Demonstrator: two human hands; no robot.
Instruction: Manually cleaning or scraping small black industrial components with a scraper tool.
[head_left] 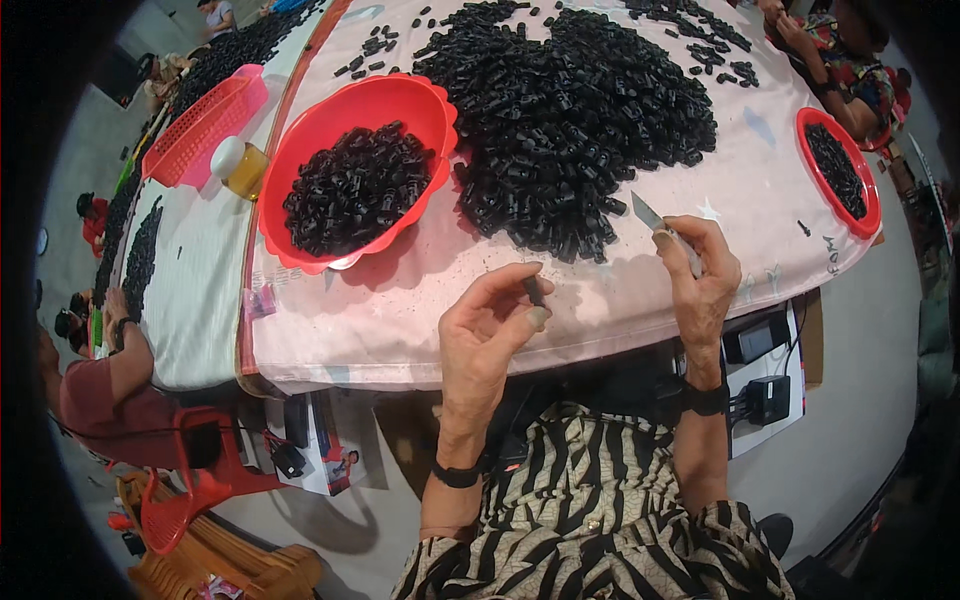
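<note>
Between the thumb and fingers of my left hand (pixel 487 325) is a small black plastic part (pixel 534 291), partly hidden by the fingertips. My right hand (pixel 703 268) grips a utility knife (pixel 648 212), its pointed blade angled up and left, apart from the part. Just beyond both hands spreads a large heap of black plastic parts (pixel 575 110) on the pink tablecloth (pixel 390 330). Left of the heap, a red scalloped bowl (pixel 425 110) holds many more such parts (pixel 352 190).
A pink basket (pixel 205 125) and a jar of yellow liquid (pixel 240 168) stand left of the bowl. At far right is a red tray (pixel 870 215) of black parts. People sit at both sides, one (pixel 110 390) at left. A red plastic chair (pixel 195 490) stands lower left.
</note>
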